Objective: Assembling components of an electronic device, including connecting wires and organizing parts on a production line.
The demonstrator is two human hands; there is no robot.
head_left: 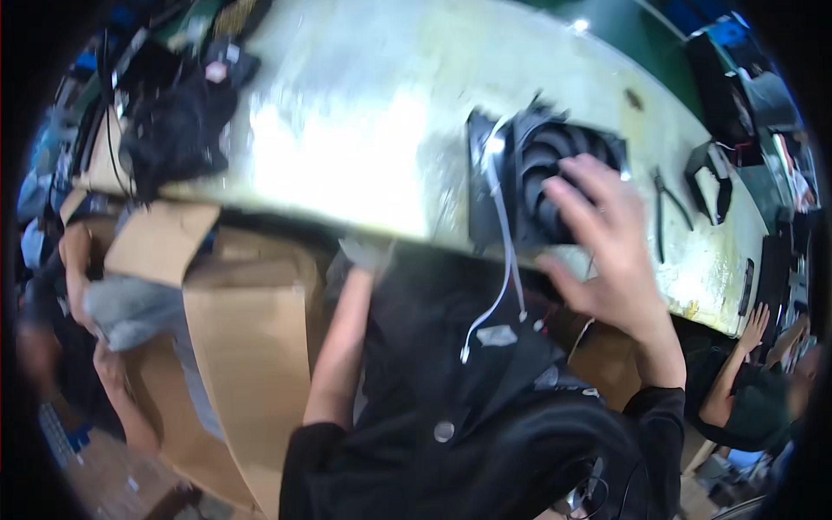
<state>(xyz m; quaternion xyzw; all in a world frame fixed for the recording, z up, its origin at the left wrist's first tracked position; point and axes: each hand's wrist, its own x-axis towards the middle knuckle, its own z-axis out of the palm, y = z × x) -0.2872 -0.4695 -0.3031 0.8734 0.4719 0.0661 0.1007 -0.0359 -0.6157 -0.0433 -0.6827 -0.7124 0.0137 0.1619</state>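
Note:
A black cooling fan [546, 160] in a square frame stands near the front edge of the pale table. A second dark panel-like part [482, 178] is right beside it. White cables with small plugs [505, 243] run from the pair and hang over the table edge. Over the fan's lower right is my right hand [607, 234], blurred, its fingers spread and nothing held in them. My left hand [368, 260] is at the table's front edge beside a crumpled translucent plastic piece [367, 252]; its fingers are hidden, so its grip does not show.
Pliers [666, 204] and a black angular ring [711, 182] lie on the table's right side. A black bundle [186, 130] covers its left end. An open cardboard box [251, 347] stands below the left edge. Other people work at left and right, one hand [756, 325] at the table's right corner.

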